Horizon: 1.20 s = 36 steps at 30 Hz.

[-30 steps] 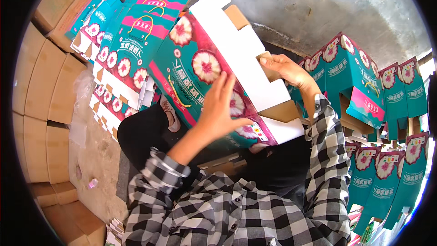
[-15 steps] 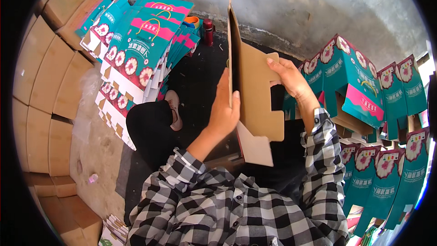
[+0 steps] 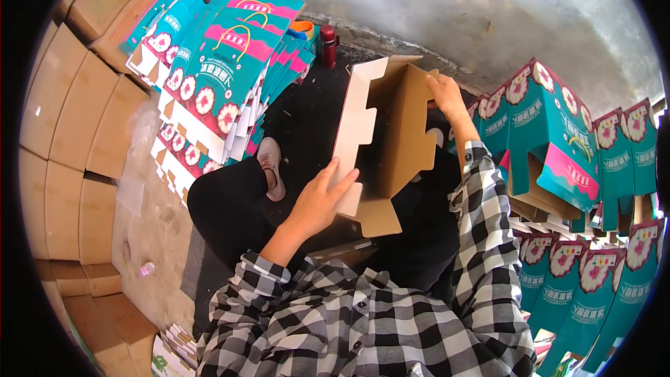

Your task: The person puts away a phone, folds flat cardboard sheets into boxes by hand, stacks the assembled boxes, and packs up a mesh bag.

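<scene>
Pointing lengthwise away from the body, the open box (image 3: 405, 143) hangs between the hands: the left hand (image 3: 314, 204) lays slightly parted fingers on the near end of its left white flap (image 3: 356, 126), pinch unclear; the right hand (image 3: 450, 99) pinches its far right corner.

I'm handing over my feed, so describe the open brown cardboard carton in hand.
Below the grey concrete wall across the top lies a black floor mat. Over it, between the person's left hand and right hand, is the open brown cardboard carton. Unlike the teal printed cartons to either side, it mostly shows plain brown inner walls.
</scene>
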Motion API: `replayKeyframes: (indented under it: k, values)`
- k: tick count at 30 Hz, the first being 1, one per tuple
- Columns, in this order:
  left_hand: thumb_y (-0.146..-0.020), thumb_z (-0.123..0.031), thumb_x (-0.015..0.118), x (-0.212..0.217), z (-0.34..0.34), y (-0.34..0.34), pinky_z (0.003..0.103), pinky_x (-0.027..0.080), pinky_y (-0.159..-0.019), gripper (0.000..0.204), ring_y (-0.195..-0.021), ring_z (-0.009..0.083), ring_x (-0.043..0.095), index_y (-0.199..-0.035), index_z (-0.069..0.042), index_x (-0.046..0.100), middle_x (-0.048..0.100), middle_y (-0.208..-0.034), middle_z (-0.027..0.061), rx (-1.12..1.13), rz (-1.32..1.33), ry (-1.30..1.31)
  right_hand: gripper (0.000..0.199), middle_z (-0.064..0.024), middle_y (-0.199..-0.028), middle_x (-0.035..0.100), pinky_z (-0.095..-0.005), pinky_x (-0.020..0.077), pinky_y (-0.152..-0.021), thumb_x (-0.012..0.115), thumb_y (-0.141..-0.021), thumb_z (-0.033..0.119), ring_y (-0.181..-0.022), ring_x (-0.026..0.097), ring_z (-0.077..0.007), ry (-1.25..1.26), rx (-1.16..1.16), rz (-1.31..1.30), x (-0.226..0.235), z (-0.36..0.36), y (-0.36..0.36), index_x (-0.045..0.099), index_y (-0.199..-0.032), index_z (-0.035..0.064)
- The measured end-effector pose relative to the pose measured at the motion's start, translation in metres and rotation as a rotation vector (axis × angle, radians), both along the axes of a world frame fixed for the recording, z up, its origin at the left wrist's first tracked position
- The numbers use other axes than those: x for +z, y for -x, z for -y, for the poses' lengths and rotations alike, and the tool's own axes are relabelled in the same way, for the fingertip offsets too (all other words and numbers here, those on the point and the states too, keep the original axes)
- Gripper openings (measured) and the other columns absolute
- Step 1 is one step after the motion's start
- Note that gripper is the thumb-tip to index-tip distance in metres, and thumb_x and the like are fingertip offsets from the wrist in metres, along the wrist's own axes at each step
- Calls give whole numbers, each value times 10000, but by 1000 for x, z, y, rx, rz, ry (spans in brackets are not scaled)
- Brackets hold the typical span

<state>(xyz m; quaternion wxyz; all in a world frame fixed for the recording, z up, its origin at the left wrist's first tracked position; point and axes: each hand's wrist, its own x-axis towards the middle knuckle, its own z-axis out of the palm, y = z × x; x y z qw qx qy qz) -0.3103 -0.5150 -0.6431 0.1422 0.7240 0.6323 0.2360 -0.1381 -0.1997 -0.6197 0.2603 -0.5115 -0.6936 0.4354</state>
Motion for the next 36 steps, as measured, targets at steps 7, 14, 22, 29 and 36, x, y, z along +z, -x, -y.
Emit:
replayKeyframes:
  k: [7, 14, 22, 29, 36]
  values:
    - [-587, -33, 707, 12, 1, -10, 453, 309, -1023, 871, -1244, 368, 358, -1372, -190, 363, 317, -1369, 205, -45, -93, 93, 412, -289, -930, 592, -449, 444, -833, 460, -840, 318, -938, 563, -424, -250, 64, 326, -35, 2, 3, 613, -893, -61]
    - [-675, -340, 725, 29, -7, -18, 485, 279, -1035, 775, -1279, 384, 310, -1358, -210, 383, 287, -1382, 226, -94, -38, 130, 533, -192, -1067, 605, -451, 464, -832, 543, -807, 152, -971, 578, -368, -440, 25, 415, -17, 16, 3, 381, -1311, 87]
    - [-702, -369, 697, 26, -8, -25, 462, 274, -1051, 740, -1294, 385, 288, -1356, -201, 395, 269, -1398, 229, -109, 20, 125, 236, -52, -916, 613, -358, 469, -771, 618, -799, 198, -870, 598, -257, -1075, 230, 589, 3, 2, 18, 614, -1024, 125]
    - [-723, -372, 678, 28, -11, -33, 460, 253, -1058, 705, -1304, 390, 273, -1344, -166, 416, 266, -1407, 241, -109, 21, 114, 157, -44, -721, 583, -368, 479, -624, 592, -817, 261, -675, 612, -255, -1043, 85, 601, -1, -8, 22, 594, -749, 119]
    - [-755, -422, 649, 15, -7, -38, 472, 235, -1061, 665, -1294, 394, 285, -1302, -102, 451, 304, -1384, 239, -94, -36, 92, 163, -33, -731, 592, -360, 483, -644, 607, -802, 276, -691, 620, -228, -1097, 207, 649, -3, -11, 18, 603, -742, 124]
